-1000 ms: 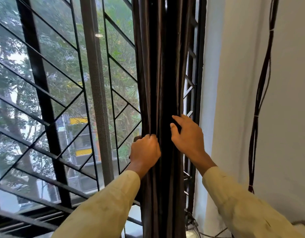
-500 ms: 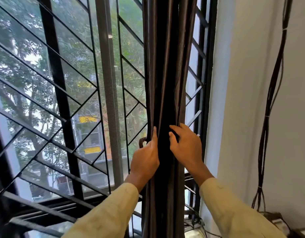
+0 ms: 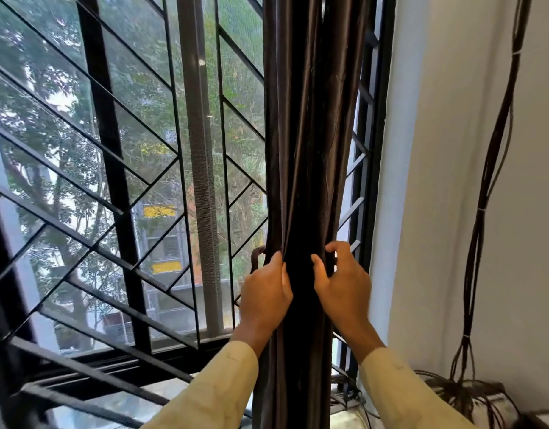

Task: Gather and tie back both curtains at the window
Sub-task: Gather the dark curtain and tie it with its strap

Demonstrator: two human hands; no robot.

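Observation:
A dark brown curtain (image 3: 301, 150) hangs bunched into a narrow column at the right side of the window. My left hand (image 3: 265, 292) holds its left edge, fingers wrapped behind the folds. A thin brown tie-back loop (image 3: 257, 258) shows just above and left of that hand. My right hand (image 3: 341, 280) grips the right edge of the bundle, thumb in front and fingers curled round the back. Both hands sit at the same height with the gathered fabric between them. What the fingers hold behind the curtain is hidden.
A black metal window grille (image 3: 112, 168) with diagonal bars fills the left, trees and a building beyond it. A white wall (image 3: 452, 181) stands at the right. A bundle of dark cables (image 3: 486, 181) hangs down it to a tangle at the bottom right.
My left hand went from a fist to fingers reaching up and round the curtain's left edge. My right hand's fingers curled further behind the right edge. The camera tilted and shifted slightly.

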